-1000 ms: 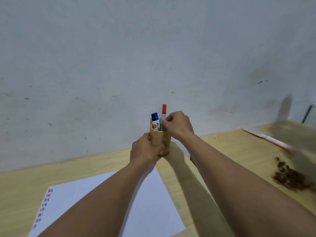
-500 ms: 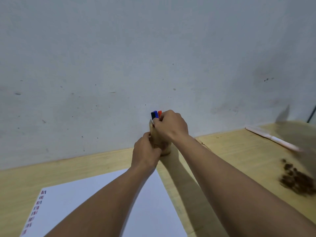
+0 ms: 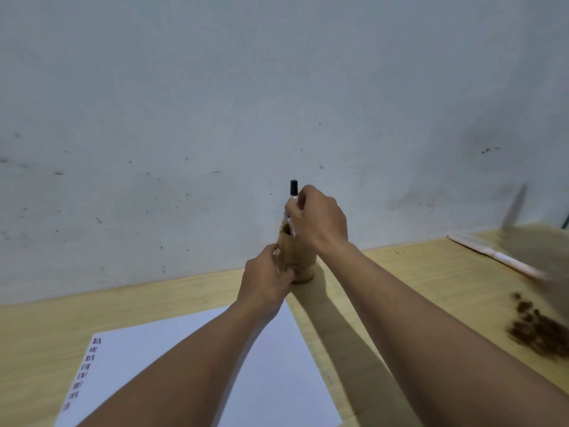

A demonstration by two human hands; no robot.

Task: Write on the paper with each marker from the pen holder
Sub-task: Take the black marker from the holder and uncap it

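Observation:
A brown cylindrical pen holder (image 3: pixel 303 261) stands on the wooden table (image 3: pixel 415 272) against the wall. My left hand (image 3: pixel 266 280) grips its left side. My right hand (image 3: pixel 318 218) is above the holder, fingers closed on a black-capped marker (image 3: pixel 293 188) that sticks up out of the holder; only its cap and a bit of white barrel show. The other markers are hidden behind my right hand. The white paper (image 3: pixel 277 365) lies in front of the holder, with a column of small red and blue marks (image 3: pixel 83 372) along its left edge.
A pale pink stick-like object (image 3: pixel 495 257) lies at the far right of the table. A pile of small brown bits (image 3: pixel 535 328) sits on the right. A grey wall (image 3: pixel 277 87) rises right behind the holder.
The red marker went down into the holder. My right hand then shifted onto the black-capped marker and raised it above the holder. My left hand has stayed on the holder.

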